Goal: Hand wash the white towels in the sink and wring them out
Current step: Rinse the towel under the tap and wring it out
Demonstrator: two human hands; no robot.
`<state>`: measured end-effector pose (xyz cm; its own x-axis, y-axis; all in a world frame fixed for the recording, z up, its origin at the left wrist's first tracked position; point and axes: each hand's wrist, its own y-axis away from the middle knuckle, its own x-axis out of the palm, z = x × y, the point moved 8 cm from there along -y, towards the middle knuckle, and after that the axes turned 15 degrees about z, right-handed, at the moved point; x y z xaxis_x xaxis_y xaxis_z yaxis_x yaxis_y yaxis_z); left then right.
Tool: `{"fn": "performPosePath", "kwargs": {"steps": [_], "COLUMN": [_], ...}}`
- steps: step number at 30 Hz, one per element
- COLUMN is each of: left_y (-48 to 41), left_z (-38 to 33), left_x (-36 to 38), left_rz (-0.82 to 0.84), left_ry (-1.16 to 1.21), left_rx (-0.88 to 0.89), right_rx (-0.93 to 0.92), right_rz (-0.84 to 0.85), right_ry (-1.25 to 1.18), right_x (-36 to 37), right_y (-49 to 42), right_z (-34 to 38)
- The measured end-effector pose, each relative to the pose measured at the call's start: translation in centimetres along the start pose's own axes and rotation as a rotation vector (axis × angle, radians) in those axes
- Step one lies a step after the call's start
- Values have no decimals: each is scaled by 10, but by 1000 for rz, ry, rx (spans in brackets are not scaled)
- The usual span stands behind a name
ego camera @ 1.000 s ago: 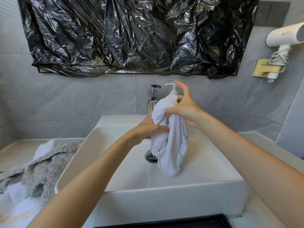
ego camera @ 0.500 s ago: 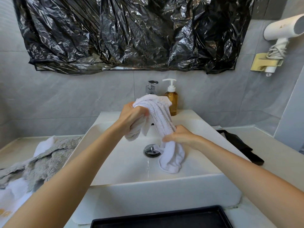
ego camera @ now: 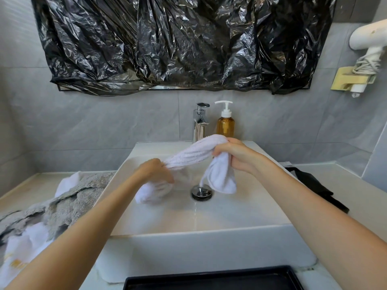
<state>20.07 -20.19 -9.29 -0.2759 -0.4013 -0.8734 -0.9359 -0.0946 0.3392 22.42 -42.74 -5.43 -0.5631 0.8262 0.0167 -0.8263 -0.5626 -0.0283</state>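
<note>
Over the white sink [ego camera: 209, 243], you hold a twisted white towel [ego camera: 192, 152] stretched between both hands. Your left hand [ego camera: 156, 171], at about 9 o'clock from the drain [ego camera: 201, 191], has its grip curled tight round the towel's lower end, with a bunched tail hanging below it into the basin. Your right hand [ego camera: 234, 154], up at 1 o'clock from the drain, has its grip clamped round the other end, a loose flap and a cord dangling beneath it. A thin line of water runs along the basin floor from the drain toward 6 o'clock. Behind the basin stand a chrome tap [ego camera: 200, 122] and, just beside it at 3 o'clock, an amber soap dispenser [ego camera: 225, 122]. On the worktop [ego camera: 345, 185], at 9 o'clock from the sink, lies a heap of grey and white towels [ego camera: 62, 204]. Crumpled black plastic sheeting [ego camera: 178, 42] covers the wall above.
</note>
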Motion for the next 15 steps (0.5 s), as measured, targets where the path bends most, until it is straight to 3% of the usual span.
{"fn": "performPosePath", "kwargs": {"steps": [2,4,7,8,10,12,15], "left_y": [4,6,24,27,29,26,11], "left_z": [-8,-30,-69,-76,-85,-94,-92], "left_x": [11,15,20,17,14,19,14], "left_rz": [129,183,332,326,309,303,248], "left_ry": [-213,-293,171,329,429,327,358], "left_rx": [-34,118,577,659,669,594,526], "right_rx": [-24,-71,-142,-148,-126,-34,138], "right_rz": [111,174,213,217,186,148,114], "right_ry": [-53,-103,-189,-193,-157,12,611], "right_x": [20,35,43,45,45,43,31], "right_y": [-6,-12,-20,-23,-26,-28,-25], "right_z": [5,10,15,15,11,6,9]}}
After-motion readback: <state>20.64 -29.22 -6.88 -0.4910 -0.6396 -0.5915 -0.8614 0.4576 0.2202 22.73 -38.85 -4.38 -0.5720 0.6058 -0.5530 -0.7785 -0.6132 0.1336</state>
